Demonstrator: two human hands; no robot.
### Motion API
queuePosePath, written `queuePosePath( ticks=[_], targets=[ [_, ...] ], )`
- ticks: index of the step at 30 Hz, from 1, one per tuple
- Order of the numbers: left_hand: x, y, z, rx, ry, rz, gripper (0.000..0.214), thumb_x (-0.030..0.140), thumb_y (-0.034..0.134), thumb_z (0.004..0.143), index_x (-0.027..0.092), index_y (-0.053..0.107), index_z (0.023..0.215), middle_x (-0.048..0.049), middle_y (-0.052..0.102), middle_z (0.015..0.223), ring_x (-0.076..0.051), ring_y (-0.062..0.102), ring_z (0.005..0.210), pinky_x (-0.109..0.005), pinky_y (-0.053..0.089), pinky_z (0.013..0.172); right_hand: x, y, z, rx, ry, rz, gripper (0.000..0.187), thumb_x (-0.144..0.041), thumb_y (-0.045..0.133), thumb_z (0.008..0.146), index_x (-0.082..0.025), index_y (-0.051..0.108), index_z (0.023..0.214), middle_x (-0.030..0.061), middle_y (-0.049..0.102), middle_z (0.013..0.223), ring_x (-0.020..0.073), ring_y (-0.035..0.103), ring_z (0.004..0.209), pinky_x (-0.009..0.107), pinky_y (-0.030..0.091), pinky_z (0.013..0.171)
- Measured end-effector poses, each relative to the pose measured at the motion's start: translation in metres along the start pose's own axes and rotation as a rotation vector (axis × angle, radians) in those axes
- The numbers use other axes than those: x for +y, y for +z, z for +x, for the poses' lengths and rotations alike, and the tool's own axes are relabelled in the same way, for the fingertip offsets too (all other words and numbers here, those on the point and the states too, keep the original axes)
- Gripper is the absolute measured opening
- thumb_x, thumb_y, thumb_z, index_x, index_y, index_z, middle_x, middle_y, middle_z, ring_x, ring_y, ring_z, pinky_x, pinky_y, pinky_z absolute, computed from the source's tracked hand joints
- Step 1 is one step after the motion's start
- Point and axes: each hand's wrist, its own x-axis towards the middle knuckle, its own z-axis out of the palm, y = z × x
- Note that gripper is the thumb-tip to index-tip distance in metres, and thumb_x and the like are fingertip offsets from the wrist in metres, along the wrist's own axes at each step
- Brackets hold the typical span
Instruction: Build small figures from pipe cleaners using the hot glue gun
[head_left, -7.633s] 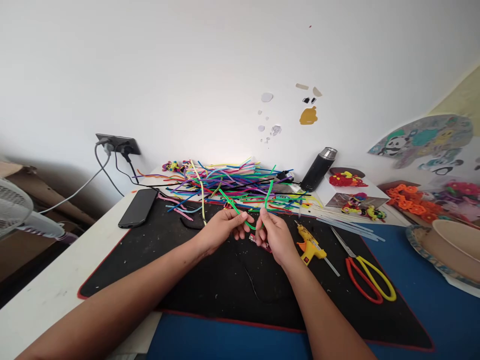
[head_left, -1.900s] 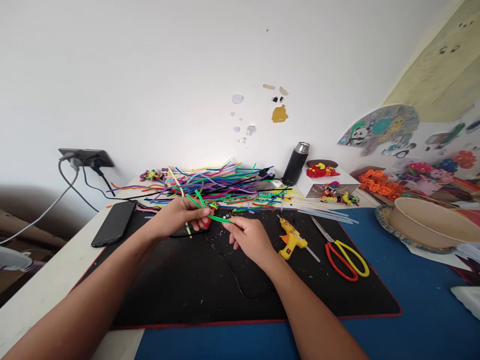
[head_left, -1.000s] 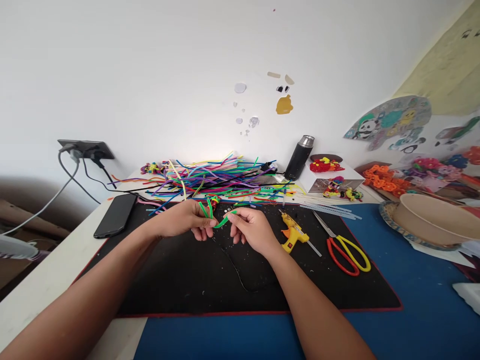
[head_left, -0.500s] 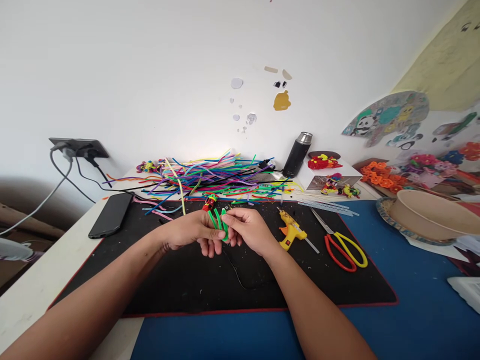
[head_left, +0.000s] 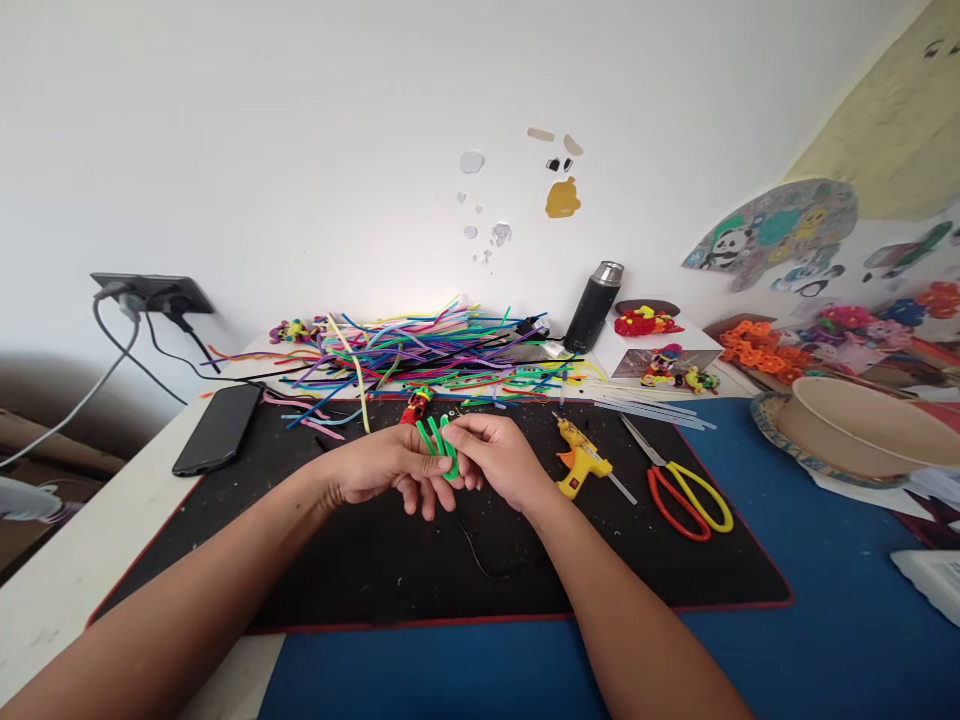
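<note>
Both hands meet over the back half of a black mat [head_left: 420, 590]. My left hand [head_left: 379, 470] is closed around a green pipe cleaner [head_left: 442, 447] bent into loops; a small red, green and yellow twisted piece [head_left: 415, 404] sticks up from it. My right hand [head_left: 499, 460] pinches the same green pipe cleaner from the right, fingers curled and touching the left fingers. A big heap of colourful pipe cleaners [head_left: 427, 355] lies just behind the hands.
A yellow glue gun [head_left: 579, 462] and red-and-yellow scissors [head_left: 686, 492] lie right of my hands. A black phone [head_left: 217, 428] lies at the left, a black flask [head_left: 592, 307] at the back. Clear glue sticks [head_left: 660, 410], a round tray [head_left: 862, 440] and craft pieces sit right.
The green pipe cleaner, first a long open bend, has been folded into tight loops. My hands have come together until the fingers touch. The view has shifted slightly.
</note>
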Motion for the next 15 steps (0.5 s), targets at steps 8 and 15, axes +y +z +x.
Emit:
queuePosePath(
  ticks=[8,15],
  targets=[
    [0.0002,0.0023,-0.0011,-0.044,-0.047,0.106,0.044,0.057,0.081,0.082,0.016,0.080,0.097,-0.0155,0.083,0.095,-0.023,0.078,0.068,-0.022,0.052,0.049,-0.0002,0.0034,-0.0003,-0.034,-0.007,-0.019,0.040,-0.057,0.075,0.084,-0.017,0.072,0.087,-0.0058,0.056,0.051,0.0100,0.052,0.041,0.021,0.038,0.040],
    [-0.0027,0.0032,0.0007,-0.046,-0.059,0.106,0.044,0.058,0.081,0.081,0.016,0.081,0.093,-0.0139,0.083,0.088,-0.021,0.077,0.065,-0.022,0.052,0.049,0.0012,0.0028,-0.0012,-0.022,0.006,-0.045,0.038,-0.055,0.073,0.087,-0.017,0.072,0.089,-0.0064,0.055,0.051,0.0101,0.053,0.042,0.020,0.037,0.040]
  ],
)
